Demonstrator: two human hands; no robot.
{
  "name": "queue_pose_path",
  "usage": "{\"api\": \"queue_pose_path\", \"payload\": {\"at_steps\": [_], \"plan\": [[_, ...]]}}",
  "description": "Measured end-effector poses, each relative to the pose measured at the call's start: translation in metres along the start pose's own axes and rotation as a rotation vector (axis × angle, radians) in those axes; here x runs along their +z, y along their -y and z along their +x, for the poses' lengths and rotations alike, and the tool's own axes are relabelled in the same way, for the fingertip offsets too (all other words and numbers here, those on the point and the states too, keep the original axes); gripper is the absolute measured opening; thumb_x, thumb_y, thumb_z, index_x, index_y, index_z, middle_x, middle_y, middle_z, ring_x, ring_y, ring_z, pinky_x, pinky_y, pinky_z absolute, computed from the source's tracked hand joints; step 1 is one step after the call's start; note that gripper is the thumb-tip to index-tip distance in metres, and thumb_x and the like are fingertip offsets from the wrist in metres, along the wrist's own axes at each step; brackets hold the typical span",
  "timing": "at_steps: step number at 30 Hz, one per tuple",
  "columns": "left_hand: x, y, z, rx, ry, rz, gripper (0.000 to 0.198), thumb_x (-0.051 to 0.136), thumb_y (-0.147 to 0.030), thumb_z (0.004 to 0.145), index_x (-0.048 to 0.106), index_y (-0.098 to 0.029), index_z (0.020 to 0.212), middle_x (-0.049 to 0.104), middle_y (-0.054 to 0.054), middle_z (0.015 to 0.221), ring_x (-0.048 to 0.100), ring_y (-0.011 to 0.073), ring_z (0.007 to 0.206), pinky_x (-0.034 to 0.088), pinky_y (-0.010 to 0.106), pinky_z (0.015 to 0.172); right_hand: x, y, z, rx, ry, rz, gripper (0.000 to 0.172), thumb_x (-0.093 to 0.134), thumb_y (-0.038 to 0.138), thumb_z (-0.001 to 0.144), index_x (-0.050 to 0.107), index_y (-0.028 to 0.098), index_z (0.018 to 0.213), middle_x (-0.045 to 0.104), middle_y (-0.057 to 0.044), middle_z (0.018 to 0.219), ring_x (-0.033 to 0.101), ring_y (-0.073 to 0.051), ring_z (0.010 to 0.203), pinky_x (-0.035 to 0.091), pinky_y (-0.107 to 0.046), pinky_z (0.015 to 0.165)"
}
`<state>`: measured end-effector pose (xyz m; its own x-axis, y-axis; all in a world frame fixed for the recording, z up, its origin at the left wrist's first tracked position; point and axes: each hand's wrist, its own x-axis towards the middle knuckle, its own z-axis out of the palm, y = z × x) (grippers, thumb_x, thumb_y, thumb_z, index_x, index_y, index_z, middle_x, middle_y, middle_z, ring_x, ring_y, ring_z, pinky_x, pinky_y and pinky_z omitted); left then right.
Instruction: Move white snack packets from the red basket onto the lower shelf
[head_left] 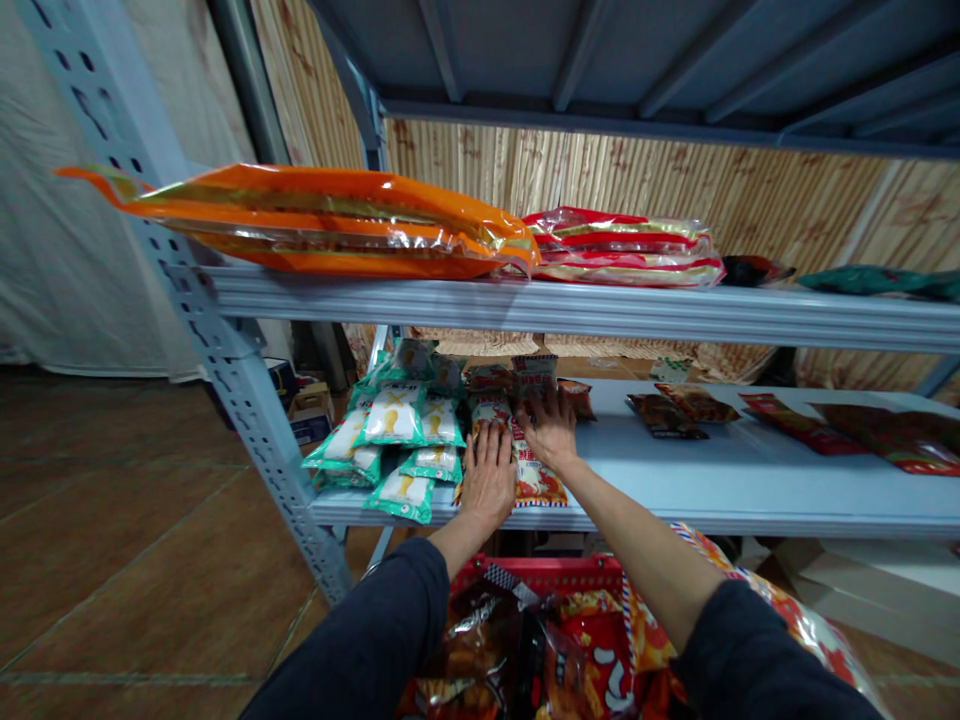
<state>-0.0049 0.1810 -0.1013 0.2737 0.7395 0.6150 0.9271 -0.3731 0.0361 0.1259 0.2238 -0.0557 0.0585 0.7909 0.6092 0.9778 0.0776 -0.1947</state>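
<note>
Both my hands rest on a group of red-and-white snack bags lying on the lower shelf. My left hand lies flat, fingers stretched forward, over the front bags on the left. Slightly farther back, my right hand presses on the bags with its fingers spread; one bag stands up behind its fingertips. Close beside my left hand, several green-and-white snack bags are piled up. The undersides of both hands are hidden.
A red basket full of snack bags stands below my arms. Dark packets and red packets lie farther right on the shelf. Overhead, the upper shelf carries a large orange bag. A perforated blue post rises at the left.
</note>
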Motion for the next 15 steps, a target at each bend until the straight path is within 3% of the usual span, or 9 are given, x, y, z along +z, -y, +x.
{"api": "queue_pose_path", "payload": {"at_steps": [9, 15], "plan": [[0.0080, -0.0094, 0.0046, -0.125, -0.071, -0.016, 0.054, 0.030, -0.033, 0.087, 0.025, -0.012, 0.136, 0.020, 0.012, 0.145, 0.007, 0.0237, 0.135, 0.012, 0.048, 0.107, 0.0059, -0.0044, 0.0023, 0.013, 0.018, 0.054, 0.050, 0.031, 0.046, 0.086, 0.031, 0.030, 0.133, 0.025, -0.001, 0.143, 0.018, -0.024, 0.130, 0.018, -0.042, 0.102], [0.0091, -0.0104, 0.0053, -0.129, -0.066, -0.013, 0.054, 0.030, -0.034, 0.087, 0.026, -0.012, 0.136, 0.018, 0.012, 0.146, 0.007, 0.0244, 0.135, 0.012, 0.048, 0.107, 0.0093, -0.0058, 0.0033, -0.003, -0.003, 0.052, 0.048, 0.031, 0.044, 0.087, 0.033, 0.030, 0.133, 0.027, -0.002, 0.143, 0.020, -0.024, 0.129, 0.020, -0.042, 0.102]]}}
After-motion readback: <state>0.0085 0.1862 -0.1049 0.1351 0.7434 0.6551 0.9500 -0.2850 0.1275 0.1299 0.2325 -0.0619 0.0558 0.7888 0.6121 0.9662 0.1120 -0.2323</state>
